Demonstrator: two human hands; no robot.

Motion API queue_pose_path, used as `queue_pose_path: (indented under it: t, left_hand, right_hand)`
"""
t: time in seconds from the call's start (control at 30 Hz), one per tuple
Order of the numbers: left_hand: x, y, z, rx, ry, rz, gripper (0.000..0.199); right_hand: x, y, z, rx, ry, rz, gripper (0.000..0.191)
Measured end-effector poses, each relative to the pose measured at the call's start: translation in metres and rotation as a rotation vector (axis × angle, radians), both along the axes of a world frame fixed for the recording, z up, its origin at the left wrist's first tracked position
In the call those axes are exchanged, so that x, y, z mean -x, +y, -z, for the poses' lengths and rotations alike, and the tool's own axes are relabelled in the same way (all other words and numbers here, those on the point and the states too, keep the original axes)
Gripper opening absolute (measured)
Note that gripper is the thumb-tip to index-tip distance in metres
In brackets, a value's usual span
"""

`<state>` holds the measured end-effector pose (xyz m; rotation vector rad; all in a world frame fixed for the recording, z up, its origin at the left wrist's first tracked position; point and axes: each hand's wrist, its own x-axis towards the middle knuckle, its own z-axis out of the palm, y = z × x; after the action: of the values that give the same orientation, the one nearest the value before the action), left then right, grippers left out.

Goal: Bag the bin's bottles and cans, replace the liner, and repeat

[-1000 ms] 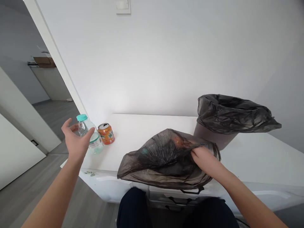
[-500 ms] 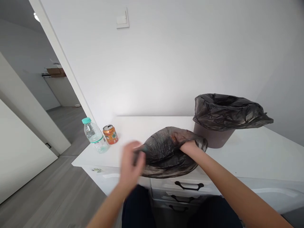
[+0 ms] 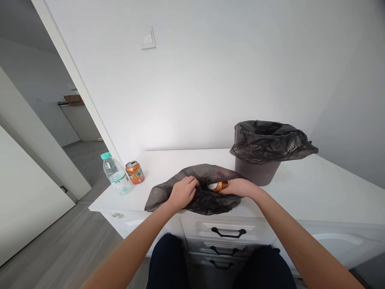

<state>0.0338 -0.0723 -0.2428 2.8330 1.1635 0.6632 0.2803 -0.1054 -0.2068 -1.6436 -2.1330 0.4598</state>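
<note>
A dark translucent trash bag [image 3: 162, 194] lies on the white cabinet top with its mouth facing me. My right hand [image 3: 237, 187] reaches into that mouth, its fingers closed round an orange drink can [image 3: 221, 186] whose top end points left. On the bag's left part rests my left hand [image 3: 184, 192], fingers curled at the edge of the opening; its fingertips are partly hidden, and it seems to pinch the plastic. Farther left stand a second orange can [image 3: 135, 173], opened at the top, and a clear plastic bottle [image 3: 116, 175] with a teal cap.
A brownish trash bin [image 3: 255, 171] lined with a dark bag [image 3: 267, 148] stands at the back right, near my right forearm. Behind the white cabinet top [image 3: 306, 196] rises the wall with a light switch [image 3: 148, 38]. Drawers with black handles [image 3: 228, 232] face me.
My left hand has moved right onto the bag's opening. The bag has sunk flatter, and the can in my right hand now shows plainly. The view has shifted slightly.
</note>
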Motion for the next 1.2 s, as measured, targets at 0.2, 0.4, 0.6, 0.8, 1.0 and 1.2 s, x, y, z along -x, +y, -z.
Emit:
queue_pose_path:
  t: [0.2, 0.4, 0.6, 0.8, 1.0, 1.2]
  left_hand:
    - [0.012, 0.022, -0.017, -0.033, 0.061, -0.124, 0.035]
    - [0.013, 0.04, -0.022, 0.106, 0.214, -0.224, 0.079]
    - [0.023, 0.052, -0.02, 0.358, 0.128, -0.329, 0.112]
    - [0.028, 0.05, -0.019, 0.597, -0.145, -0.281, 0.111]
    - [0.021, 0.025, -0.043, 0.974, -0.516, -0.191, 0.06]
    - [0.027, 0.023, -0.052, 0.971, -0.605, -0.21, 0.045]
  right_hand:
    - [-0.033, -0.034, -0.019, 0.226, 0.651, -0.242, 0.062]
    - [-0.05, -0.045, 0.001, 0.344, 1.268, -0.487, 0.061]
    - [-0.022, -0.049, 0.019, 0.385, 1.724, -0.451, 0.06]
    - [0.017, -0.052, 0.016, 0.422, 1.704, -0.361, 0.047]
    - [0.065, -0.061, 0.005, 0.513, 1.42, -0.365, 0.045]
    - [0.094, -0.058, 0.003, 0.454, 1.582, -0.127, 0.048]
